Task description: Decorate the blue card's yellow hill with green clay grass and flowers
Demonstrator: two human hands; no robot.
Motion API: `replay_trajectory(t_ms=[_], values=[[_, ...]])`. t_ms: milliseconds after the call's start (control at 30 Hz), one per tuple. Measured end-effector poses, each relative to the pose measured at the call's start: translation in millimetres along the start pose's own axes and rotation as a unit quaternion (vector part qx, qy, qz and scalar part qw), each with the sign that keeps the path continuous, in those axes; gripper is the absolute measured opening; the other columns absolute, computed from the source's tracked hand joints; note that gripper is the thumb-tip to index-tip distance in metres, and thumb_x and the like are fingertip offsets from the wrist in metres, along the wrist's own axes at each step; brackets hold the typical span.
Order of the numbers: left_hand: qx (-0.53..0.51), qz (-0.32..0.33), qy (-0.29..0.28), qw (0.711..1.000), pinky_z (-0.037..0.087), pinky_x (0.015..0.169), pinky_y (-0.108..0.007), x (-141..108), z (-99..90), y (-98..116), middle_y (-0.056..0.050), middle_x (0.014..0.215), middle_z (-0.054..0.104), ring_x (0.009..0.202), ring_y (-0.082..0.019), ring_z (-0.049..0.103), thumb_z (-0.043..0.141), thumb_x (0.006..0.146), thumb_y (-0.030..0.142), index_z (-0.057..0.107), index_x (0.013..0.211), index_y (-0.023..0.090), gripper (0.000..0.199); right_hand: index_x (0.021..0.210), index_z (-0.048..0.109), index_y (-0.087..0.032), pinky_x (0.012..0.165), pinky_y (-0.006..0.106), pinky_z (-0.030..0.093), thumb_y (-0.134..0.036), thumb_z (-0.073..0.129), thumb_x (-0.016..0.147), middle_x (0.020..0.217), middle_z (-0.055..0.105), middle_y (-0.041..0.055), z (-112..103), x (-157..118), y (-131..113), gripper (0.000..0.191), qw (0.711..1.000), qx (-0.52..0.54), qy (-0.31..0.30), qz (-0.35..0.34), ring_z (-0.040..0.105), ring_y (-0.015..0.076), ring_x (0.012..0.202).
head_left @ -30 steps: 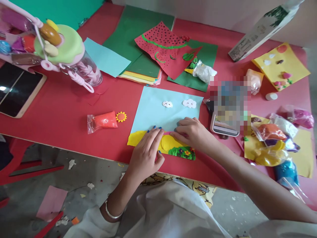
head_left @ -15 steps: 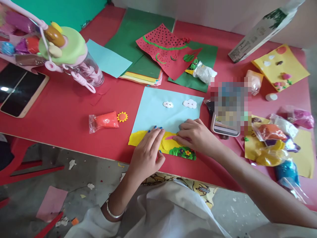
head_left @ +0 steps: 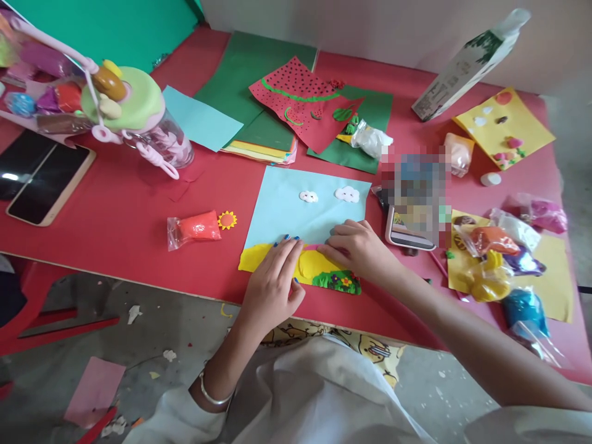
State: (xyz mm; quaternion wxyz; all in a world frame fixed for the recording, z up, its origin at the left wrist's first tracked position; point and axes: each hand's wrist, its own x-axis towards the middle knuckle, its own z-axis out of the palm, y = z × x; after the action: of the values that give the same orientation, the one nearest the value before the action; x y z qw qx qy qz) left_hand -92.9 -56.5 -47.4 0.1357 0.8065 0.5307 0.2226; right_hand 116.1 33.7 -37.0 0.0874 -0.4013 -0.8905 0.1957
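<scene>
On the red table lies a light blue sheet of paper (head_left: 287, 209) with two white clay clouds (head_left: 347, 194). A strip of yellow clay (head_left: 319, 264) covers its lower edge, with green clay grass and small flowers (head_left: 340, 281) at the right end. My left hand (head_left: 275, 277) rests on the sheet and yellow clay, fingers stretched out flat. My right hand (head_left: 363, 248) is curled around a pink clay tool (head_left: 312, 246), its flat tip touching the upper edge of the yellow clay; the rest is hidden in the fingers.
A red clay packet (head_left: 194, 230) and a clay sun (head_left: 227, 220) lie to the left. To the right are a phone (head_left: 411, 237), partly blurred, and several clay bags (head_left: 527, 311). A lidded bottle (head_left: 173, 139) and a carton (head_left: 462, 71) stand further back.
My right hand has slid slightly left along the top edge of the yellow clay with the pink clay tool. The left hand stays on the sheet. The whole view has shifted a little.
</scene>
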Motion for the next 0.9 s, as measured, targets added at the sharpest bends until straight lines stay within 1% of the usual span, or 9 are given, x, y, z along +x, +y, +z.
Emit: replay_trajectory(t_ms=[67,133,233,333,500,633,767,900], values=[[0.003,0.004,0.004,1.000,0.045,0.110,-0.042,0.2,0.4,-0.6,-0.016,0.138,0.054,0.133,-0.029,0.049,0.046,0.078,0.005,0.039,0.143,0.007,0.066,0.062,0.056,-0.019,0.066,0.031,0.030,-0.040,0.040,0.102,0.065,0.048,0.0022,-4.0,-1.0,4.9,0.047,0.999,0.036,0.008,-0.013,0.042,0.0159,0.067],[0.004,0.006,0.006,1.000,0.045,0.110,-0.042,0.2,0.7,-1.2,-0.016,0.138,0.054,0.133,-0.029,0.050,0.046,0.078,0.005,0.039,0.143,0.009,0.066,0.063,0.056,-0.019,0.066,0.031,0.030,-0.041,0.038,0.102,0.066,0.048,0.0024,-8.6,-3.0,10.0,0.049,0.998,0.047,0.008,-0.034,0.041,0.0160,0.067],[0.005,0.006,0.007,1.000,0.046,0.109,-0.043,0.2,0.9,-1.8,-0.015,0.138,0.054,0.134,-0.029,0.049,0.046,0.078,0.006,0.037,0.144,0.010,0.067,0.069,0.062,-0.019,0.071,0.033,0.029,-0.046,0.040,0.101,0.070,0.051,0.0030,-11.5,-7.3,15.1,0.047,0.998,0.018,-0.001,-0.059,0.042,0.0176,0.074],[0.004,0.003,0.004,1.000,0.045,0.110,-0.044,0.0,0.8,-1.6,-0.016,0.139,0.054,0.135,-0.030,0.048,0.046,0.078,0.005,0.036,0.145,0.011,0.068,0.073,0.065,-0.020,0.074,0.034,0.027,-0.047,0.044,0.099,0.075,0.055,0.0032,-8.4,-9.8,15.9,0.043,0.998,-0.006,-0.018,-0.067,0.044,0.0181,0.079],[-0.004,0.000,0.000,1.000,0.045,0.110,-0.045,-0.8,-0.1,-0.9,-0.015,0.140,0.053,0.135,-0.029,0.048,0.046,0.078,0.005,0.034,0.147,0.012,0.070,0.065,0.062,-0.018,0.070,0.033,0.025,-0.045,0.046,0.099,0.071,0.054,0.0032,-4.3,-7.3,13.5,0.046,0.997,-0.051,-0.017,-0.056,0.042,0.0177,0.077],[-0.004,-0.004,-0.006,1.000,0.045,0.111,-0.045,-0.5,-0.2,-1.1,-0.015,0.140,0.053,0.136,-0.030,0.046,0.046,0.077,0.004,0.033,0.148,0.013,0.072,0.064,0.061,-0.019,0.068,0.032,0.022,-0.041,0.048,0.099,0.070,0.053,0.0029,-8.0,-2.7,11.7,0.044,0.997,-0.042,-0.047,-0.034,0.042,0.0177,0.077],[-0.003,-0.004,-0.008,1.000,0.044,0.111,-0.045,0.5,-0.1,-0.9,-0.015,0.141,0.052,0.136,-0.030,0.046,0.046,0.077,0.003,0.033,0.147,0.013,0.072,0.061,0.056,-0.018,0.066,0.032,0.022,-0.039,0.045,0.100,0.072,0.054,0.0029,-9.8,1.9,9.6,0.046,0.997,-0.035,-0.070,-0.011,0.044,0.0172,0.077],[-0.002,-0.004,-0.009,1.000,0.045,0.111,-0.046,0.6,0.0,-1.0,-0.015,0.141,0.052,0.136,-0.030,0.047,0.046,0.078,0.004,0.032,0.148,0.014,0.073,0.060,0.055,-0.018,0.065,0.033,0.021,-0.040,0.042,0.100,0.069,0.053,0.0036,-7.6,3.7,8.0,0.048,0.998,-0.029,-0.055,0.001,0.043,0.0173,0.075]])
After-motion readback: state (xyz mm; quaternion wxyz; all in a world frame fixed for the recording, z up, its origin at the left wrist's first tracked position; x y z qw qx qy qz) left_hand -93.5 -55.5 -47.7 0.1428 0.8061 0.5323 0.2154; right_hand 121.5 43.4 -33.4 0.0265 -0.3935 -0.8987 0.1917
